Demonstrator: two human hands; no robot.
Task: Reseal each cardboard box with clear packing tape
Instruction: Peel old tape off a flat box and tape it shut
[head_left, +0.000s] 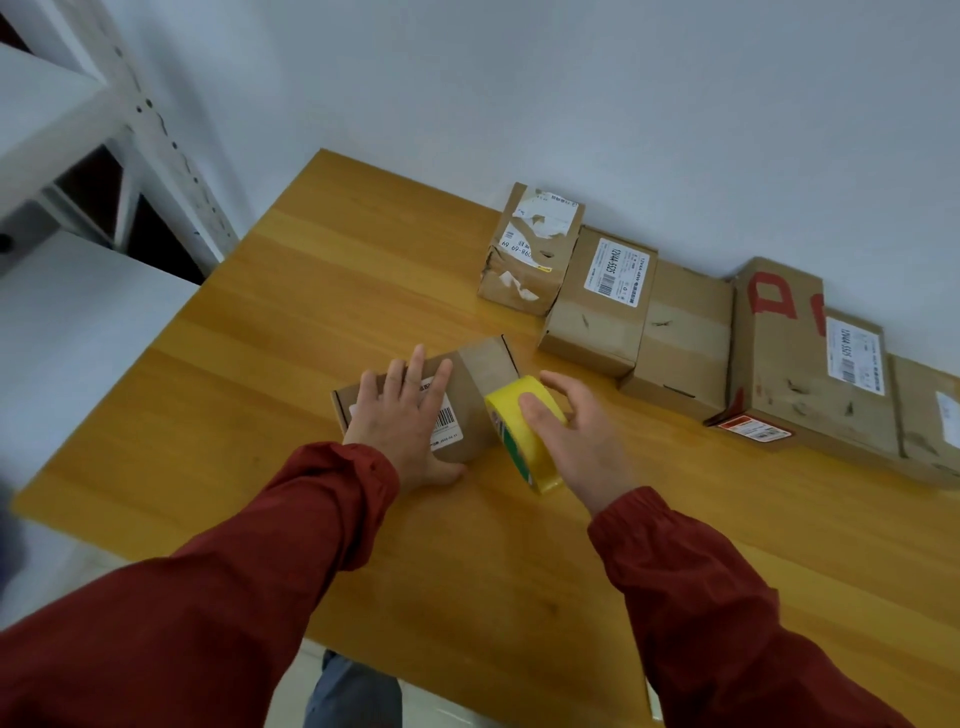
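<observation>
A small flat cardboard box (480, 374) with a white barcode label lies on the wooden table (322, 291). My left hand (405, 415) rests flat on its top, fingers spread. My right hand (576, 441) grips a yellowish tape roll (514, 415) standing on edge against the box's right end. A strip of tape seems to run from the roll over the box's right part.
Several more cardboard boxes line the wall at the back right, from a torn one (530, 249) to a large one with red marks (800, 353). A white metal shelf rack (78, 156) stands left of the table. The table's near edge runs beneath my sleeves.
</observation>
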